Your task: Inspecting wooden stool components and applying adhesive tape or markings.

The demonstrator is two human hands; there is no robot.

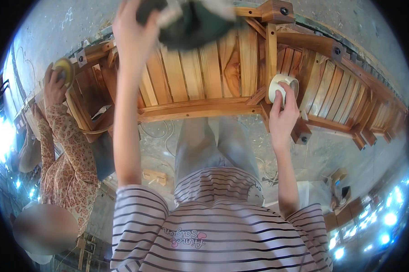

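Observation:
At the top of the head view, my left hand point(134, 34) is raised over the far side of a slatted wooden furniture piece point(209, 72). Its fingers close on a dark green cloth point(193, 29) with a pale part, blurred by motion. My right hand point(283, 113) grips a white round container point(277, 86) by its near rim, thumb and fingers pinching it. That container is tilted beside a wooden crosspiece, at the right end of the slats; what it holds is hidden.
Similar slatted wooden pieces point(336, 90) continue to the right. At the left a co-worker in a floral sleeve point(66, 129) holds a yellow round object point(65, 71) near the wood. Cables point(168, 140) and a wooden block point(154, 177) lie on the concrete floor.

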